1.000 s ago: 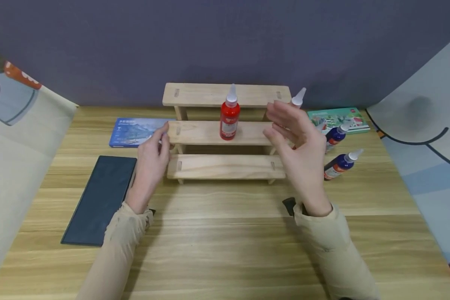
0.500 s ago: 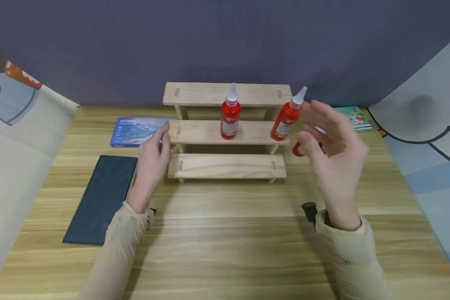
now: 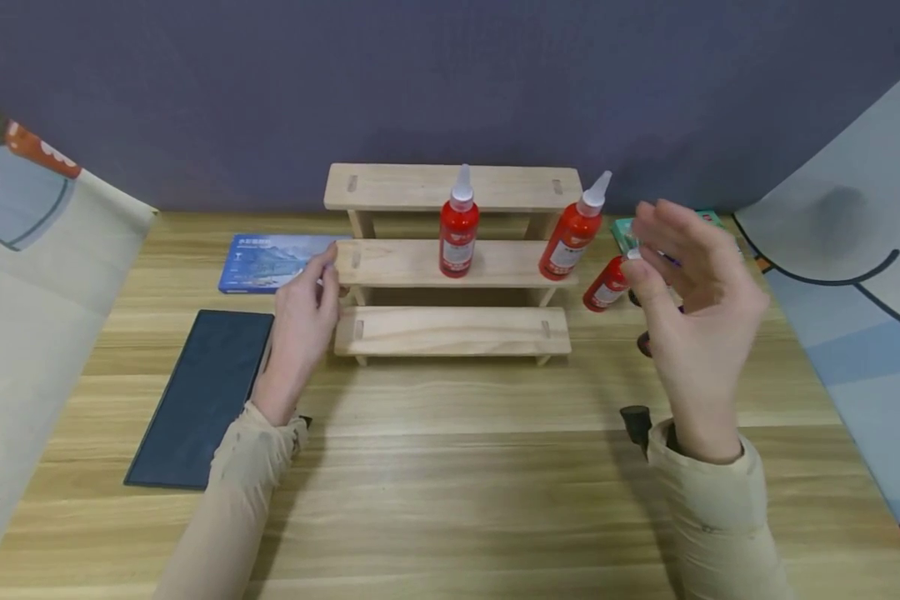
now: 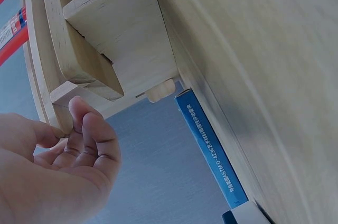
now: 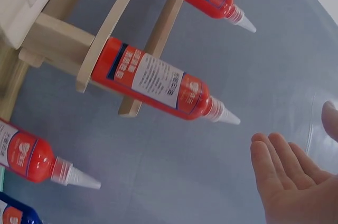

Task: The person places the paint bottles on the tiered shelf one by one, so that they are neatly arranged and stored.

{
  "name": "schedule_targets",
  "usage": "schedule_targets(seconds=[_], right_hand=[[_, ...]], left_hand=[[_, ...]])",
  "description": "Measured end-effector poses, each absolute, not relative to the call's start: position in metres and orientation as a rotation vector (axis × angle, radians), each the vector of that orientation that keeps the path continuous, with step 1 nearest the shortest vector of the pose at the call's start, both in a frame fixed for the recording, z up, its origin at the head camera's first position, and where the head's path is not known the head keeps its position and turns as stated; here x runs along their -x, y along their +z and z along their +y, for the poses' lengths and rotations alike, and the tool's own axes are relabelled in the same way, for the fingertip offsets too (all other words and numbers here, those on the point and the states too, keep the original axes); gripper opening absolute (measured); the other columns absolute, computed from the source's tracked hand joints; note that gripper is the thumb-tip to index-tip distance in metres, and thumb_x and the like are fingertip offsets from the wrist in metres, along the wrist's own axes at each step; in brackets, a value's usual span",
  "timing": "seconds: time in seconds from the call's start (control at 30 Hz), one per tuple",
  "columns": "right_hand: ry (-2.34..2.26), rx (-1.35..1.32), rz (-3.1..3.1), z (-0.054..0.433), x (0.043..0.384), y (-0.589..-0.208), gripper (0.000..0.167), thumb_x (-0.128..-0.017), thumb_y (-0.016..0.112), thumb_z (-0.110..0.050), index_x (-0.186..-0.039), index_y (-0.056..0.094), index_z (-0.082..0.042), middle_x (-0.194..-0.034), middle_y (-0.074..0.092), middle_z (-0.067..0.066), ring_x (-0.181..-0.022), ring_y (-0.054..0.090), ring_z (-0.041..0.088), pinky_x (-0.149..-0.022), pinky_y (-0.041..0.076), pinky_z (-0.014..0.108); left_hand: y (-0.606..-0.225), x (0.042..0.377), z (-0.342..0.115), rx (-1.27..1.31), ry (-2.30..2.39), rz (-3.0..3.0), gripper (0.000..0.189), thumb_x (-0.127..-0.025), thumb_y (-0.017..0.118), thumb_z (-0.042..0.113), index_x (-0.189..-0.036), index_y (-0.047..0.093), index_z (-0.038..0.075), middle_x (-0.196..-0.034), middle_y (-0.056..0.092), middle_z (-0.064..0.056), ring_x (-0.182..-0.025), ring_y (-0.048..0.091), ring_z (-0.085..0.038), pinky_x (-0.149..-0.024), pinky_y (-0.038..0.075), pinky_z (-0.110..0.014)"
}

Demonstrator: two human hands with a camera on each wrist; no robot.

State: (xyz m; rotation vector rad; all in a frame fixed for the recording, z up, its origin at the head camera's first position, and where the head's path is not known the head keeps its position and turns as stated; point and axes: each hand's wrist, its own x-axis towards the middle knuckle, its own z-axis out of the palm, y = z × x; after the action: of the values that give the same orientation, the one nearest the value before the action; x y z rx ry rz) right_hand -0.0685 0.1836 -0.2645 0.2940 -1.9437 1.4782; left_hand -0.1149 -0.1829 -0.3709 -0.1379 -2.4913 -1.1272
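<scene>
A three-step wooden rack (image 3: 453,331) stands against the back wall. My left hand (image 3: 303,321) pinches the left end of its middle step between thumb and fingers, as the left wrist view (image 4: 68,155) confirms. On that step stand two red squeeze bottles with white nozzles: one near the middle (image 3: 458,243), the other at the right end (image 3: 567,247). My right hand (image 3: 697,321) is held above the table to their right, fingers apart from thumb, holding nothing. Beneath it a third red bottle (image 3: 607,285) stands on the table, partly covered by the hand.
A blue bottle (image 5: 18,212) stands beside the third red one in the right wrist view; the right hand hides most of the others. A blue box (image 3: 270,262) lies left of the rack, a dark flat pad (image 3: 198,400) nearer me. A green box (image 3: 624,235) lies behind.
The right hand has drawn away rightward from the red bottle at the right end of the middle step, which now stands uncovered. The left hand has stayed at the rack.
</scene>
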Motion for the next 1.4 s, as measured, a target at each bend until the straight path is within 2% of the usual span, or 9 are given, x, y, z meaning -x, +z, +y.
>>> schedule_targets(seconds=[0.13,0.33,0.57,0.8,1.03,1.4], right_hand=[[1.45,-0.265,-1.945,0.19,0.069,-0.265,0.039,-0.096,0.08,-0.001,-0.134,0.072,0.002,-0.13,0.074,0.017,-0.118,0.072,0.024,-0.1,0.056,0.031],[1.429,-0.217,-1.959,0.195,0.07,-0.268,0.04,-0.095,0.082,-0.004,-0.134,0.073,-0.001,-0.13,0.074,0.015,-0.119,0.072,0.024,-0.101,0.056,0.031],[1.424,-0.185,-1.966,0.201,0.072,-0.269,0.041,-0.094,0.081,0.002,-0.134,0.073,-0.002,-0.131,0.074,0.015,-0.12,0.071,0.023,-0.103,0.055,0.032],[1.422,-0.125,-1.973,0.214,0.069,-0.272,0.044,-0.093,0.085,-0.007,-0.136,0.073,-0.004,-0.133,0.073,0.014,-0.122,0.069,0.022,-0.106,0.052,0.032],[1.408,-0.083,-1.986,0.225,0.069,-0.277,0.042,-0.094,0.082,-0.002,-0.135,0.073,-0.004,-0.132,0.074,0.013,-0.122,0.069,0.02,-0.107,0.052,0.032],[1.29,0.061,-2.187,0.249,0.067,-0.289,0.055,-0.091,0.084,0.002,-0.142,0.07,-0.012,-0.138,0.07,0.004,-0.126,0.065,0.016,-0.109,0.049,0.029]], left_hand=[[-0.37,0.116,-0.182,0.138,-1.127,-2.491,0.041,-0.116,0.044,0.014,-0.15,0.06,0.0,-0.08,0.074,-0.018,-0.052,0.055,-0.012,-0.048,0.037,-0.02],[-0.369,0.117,-0.183,0.159,-1.119,-2.482,0.041,-0.116,0.043,0.014,-0.15,0.06,-0.001,-0.083,0.075,-0.018,-0.051,0.055,-0.011,-0.047,0.036,-0.019],[-0.37,0.117,-0.183,0.138,-1.124,-2.497,0.041,-0.116,0.043,0.014,-0.151,0.06,0.0,-0.084,0.075,-0.019,-0.051,0.055,-0.011,-0.047,0.037,-0.019],[-0.368,0.116,-0.181,0.137,-1.126,-2.501,0.041,-0.116,0.043,0.016,-0.151,0.061,0.001,-0.084,0.075,-0.018,-0.051,0.053,-0.009,-0.047,0.037,-0.021],[-0.369,0.115,-0.182,0.132,-1.13,-2.5,0.041,-0.116,0.043,0.016,-0.151,0.06,0.001,-0.084,0.075,-0.019,-0.052,0.054,-0.011,-0.048,0.037,-0.021],[-0.37,0.115,-0.183,0.137,-1.123,-2.502,0.041,-0.116,0.043,0.015,-0.151,0.06,0.0,-0.084,0.075,-0.018,-0.051,0.053,-0.011,-0.047,0.037,-0.021]])
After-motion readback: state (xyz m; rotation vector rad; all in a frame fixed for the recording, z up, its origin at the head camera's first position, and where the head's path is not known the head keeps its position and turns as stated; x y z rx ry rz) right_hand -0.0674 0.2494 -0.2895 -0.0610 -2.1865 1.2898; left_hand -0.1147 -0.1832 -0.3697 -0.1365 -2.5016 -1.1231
